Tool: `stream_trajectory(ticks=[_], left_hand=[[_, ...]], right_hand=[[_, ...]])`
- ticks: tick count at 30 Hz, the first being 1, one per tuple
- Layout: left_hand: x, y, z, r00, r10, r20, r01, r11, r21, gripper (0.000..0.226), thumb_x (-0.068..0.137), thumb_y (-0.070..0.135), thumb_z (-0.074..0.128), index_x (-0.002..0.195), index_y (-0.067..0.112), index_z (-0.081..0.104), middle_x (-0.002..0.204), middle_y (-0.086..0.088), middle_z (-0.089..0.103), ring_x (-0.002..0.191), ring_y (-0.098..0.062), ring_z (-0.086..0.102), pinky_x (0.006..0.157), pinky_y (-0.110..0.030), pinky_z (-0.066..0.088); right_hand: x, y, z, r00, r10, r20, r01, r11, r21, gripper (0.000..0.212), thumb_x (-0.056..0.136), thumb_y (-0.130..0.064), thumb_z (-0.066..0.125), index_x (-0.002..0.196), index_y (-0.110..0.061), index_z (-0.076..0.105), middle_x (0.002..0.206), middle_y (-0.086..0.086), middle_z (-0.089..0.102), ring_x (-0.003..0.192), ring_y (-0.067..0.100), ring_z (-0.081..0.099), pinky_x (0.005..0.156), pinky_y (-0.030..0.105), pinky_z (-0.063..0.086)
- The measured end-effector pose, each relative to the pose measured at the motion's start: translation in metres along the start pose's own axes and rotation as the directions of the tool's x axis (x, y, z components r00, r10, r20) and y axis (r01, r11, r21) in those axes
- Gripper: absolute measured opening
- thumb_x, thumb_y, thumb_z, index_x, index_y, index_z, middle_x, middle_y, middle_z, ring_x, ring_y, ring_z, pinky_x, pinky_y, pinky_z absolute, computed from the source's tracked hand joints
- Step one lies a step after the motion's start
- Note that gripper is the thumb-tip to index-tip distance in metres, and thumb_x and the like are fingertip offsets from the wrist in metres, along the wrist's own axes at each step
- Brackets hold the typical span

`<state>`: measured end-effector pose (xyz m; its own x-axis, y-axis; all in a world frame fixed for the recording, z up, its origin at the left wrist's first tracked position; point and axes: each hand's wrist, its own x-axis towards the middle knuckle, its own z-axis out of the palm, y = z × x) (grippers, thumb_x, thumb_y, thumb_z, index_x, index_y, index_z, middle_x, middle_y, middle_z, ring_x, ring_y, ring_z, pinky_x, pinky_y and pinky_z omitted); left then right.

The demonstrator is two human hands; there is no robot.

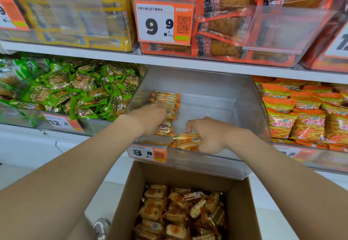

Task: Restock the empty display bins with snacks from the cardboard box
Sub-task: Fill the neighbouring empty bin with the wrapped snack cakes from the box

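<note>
Small snack packets in orange-and-gold wrappers (166, 98) stand in a short row along the left wall of a clear plastic display bin (216, 89) on the middle shelf. From my remote seat I see the left hand (150, 119) reaching over the bin's front lip, fingers curled down round the near end of that row. Just beside it, the right hand (207, 134) grips one more packet (186, 140) between thumb and fingers, low at the bin's front.

I judge the job barely begun: most of the bin floor is bare, and the open brown cardboard box (128, 192) directly below holds a deep heap of the same packets (180, 213).

An orange-and-white price tag (146, 153) reading 8.8 hangs on the front lip. A bin of green packets (75, 89) sits to the left and orange bags (301, 111) to the right. The white shelf board above (188, 63) overhangs the bin, so each load must pass between it and the lip.
</note>
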<state>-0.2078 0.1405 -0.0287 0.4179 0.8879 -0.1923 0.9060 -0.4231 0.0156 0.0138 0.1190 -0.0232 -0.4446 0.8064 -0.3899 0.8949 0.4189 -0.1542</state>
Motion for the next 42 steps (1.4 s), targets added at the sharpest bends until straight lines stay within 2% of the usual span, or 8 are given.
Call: stream_trajectory(ticks=[7, 12, 22, 26, 31, 35, 39, 42], left_hand=[[0.000, 0.002, 0.006, 0.998, 0.054, 0.045, -0.047, 0.988, -0.147, 0.034, 0.092, 0.024, 0.079, 0.124, 0.025, 0.068, 0.132, 0.002, 0.057, 0.127, -0.020, 0.047, 0.108, -0.038, 0.045], [0.005, 0.001, 0.007, 1.000, 0.028, -0.010, -0.029, 0.972, -0.231, 0.034, 0.090, 0.011, 0.067, 0.121, 0.020, 0.058, 0.124, -0.003, 0.060, 0.117, -0.025, 0.056, 0.100, -0.042, 0.050], [0.016, 0.015, 0.007, 0.992, -0.014, -0.121, 0.023, 0.997, 0.071, 0.026, 0.092, 0.000, 0.068, 0.114, 0.014, 0.069, 0.113, -0.012, 0.067, 0.103, -0.035, 0.067, 0.081, -0.041, 0.055], [0.015, 0.017, 0.007, 0.986, -0.008, -0.165, 0.039, 0.982, 0.183, 0.032, 0.094, 0.000, 0.061, 0.123, 0.013, 0.063, 0.117, -0.013, 0.066, 0.112, -0.037, 0.064, 0.078, -0.042, 0.052], [0.014, 0.022, 0.005, 0.972, -0.081, -0.220, 0.127, 0.971, 0.203, 0.042, 0.094, 0.000, 0.065, 0.134, 0.009, 0.057, 0.134, -0.016, 0.055, 0.125, -0.039, 0.054, 0.089, -0.044, 0.056], [0.012, 0.024, -0.001, 0.941, -0.196, -0.277, 0.246, 0.956, 0.157, 0.029, 0.096, 0.007, 0.067, 0.125, 0.009, 0.060, 0.125, -0.016, 0.062, 0.113, -0.041, 0.066, 0.071, -0.041, 0.045], [0.009, 0.023, -0.001, 0.943, -0.224, -0.245, 0.255, 0.961, 0.103, 0.023, 0.096, 0.004, 0.067, 0.118, 0.009, 0.064, 0.117, -0.018, 0.065, 0.110, -0.040, 0.066, 0.073, -0.041, 0.047], [0.003, 0.018, -0.001, 0.953, -0.244, -0.178, 0.248, 0.969, 0.003, 0.036, 0.093, -0.007, 0.061, 0.126, 0.008, 0.062, 0.125, -0.021, 0.059, 0.115, -0.043, 0.064, 0.084, -0.045, 0.054]], right_hand=[[-0.009, 0.002, -0.006, 0.986, 0.159, -0.057, -0.166, 0.973, -0.161, 0.053, 0.091, -0.024, 0.066, 0.137, -0.019, 0.042, 0.110, 0.004, 0.051, 0.092, 0.030, 0.053, 0.070, 0.034, 0.045], [-0.008, 0.009, -0.007, 0.973, 0.222, -0.061, -0.229, 0.962, -0.148, 0.051, 0.088, -0.025, 0.067, 0.133, -0.016, 0.044, 0.089, 0.000, 0.042, 0.089, 0.027, 0.055, 0.066, 0.033, 0.044], [-0.008, 0.016, -0.010, 0.984, 0.177, -0.016, -0.178, 0.980, -0.094, 0.059, 0.084, -0.022, 0.074, 0.138, -0.027, 0.050, 0.122, 0.005, 0.053, 0.102, 0.027, 0.059, 0.074, 0.034, 0.052], [-0.006, 0.019, -0.006, 0.994, 0.105, 0.017, -0.104, 0.993, -0.049, 0.064, 0.083, -0.019, 0.077, 0.139, -0.033, 0.050, 0.115, 0.000, 0.046, 0.099, 0.024, 0.054, 0.061, 0.028, 0.040], [-0.003, 0.014, -0.007, 0.998, 0.064, -0.014, -0.064, 0.998, -0.023, 0.063, 0.085, -0.018, 0.074, 0.141, -0.035, 0.050, 0.110, 0.000, 0.045, 0.109, 0.027, 0.057, 0.087, 0.039, 0.055], [-0.003, 0.011, -0.007, 0.989, 0.104, -0.107, -0.115, 0.989, -0.097, 0.056, 0.087, -0.018, 0.068, 0.138, -0.031, 0.050, 0.117, 0.004, 0.054, 0.104, 0.032, 0.061, 0.076, 0.037, 0.052], [0.001, 0.011, -0.010, 0.948, 0.118, -0.294, -0.152, 0.984, -0.095, 0.053, 0.089, -0.024, 0.064, 0.138, -0.030, 0.047, 0.121, 0.009, 0.058, 0.112, 0.038, 0.062, 0.079, 0.040, 0.050], [0.004, 0.007, -0.011, 0.969, 0.085, -0.233, -0.070, 0.995, 0.069, 0.056, 0.086, -0.026, 0.065, 0.139, -0.033, 0.048, 0.119, 0.005, 0.060, 0.111, 0.032, 0.060, 0.090, 0.044, 0.056]])
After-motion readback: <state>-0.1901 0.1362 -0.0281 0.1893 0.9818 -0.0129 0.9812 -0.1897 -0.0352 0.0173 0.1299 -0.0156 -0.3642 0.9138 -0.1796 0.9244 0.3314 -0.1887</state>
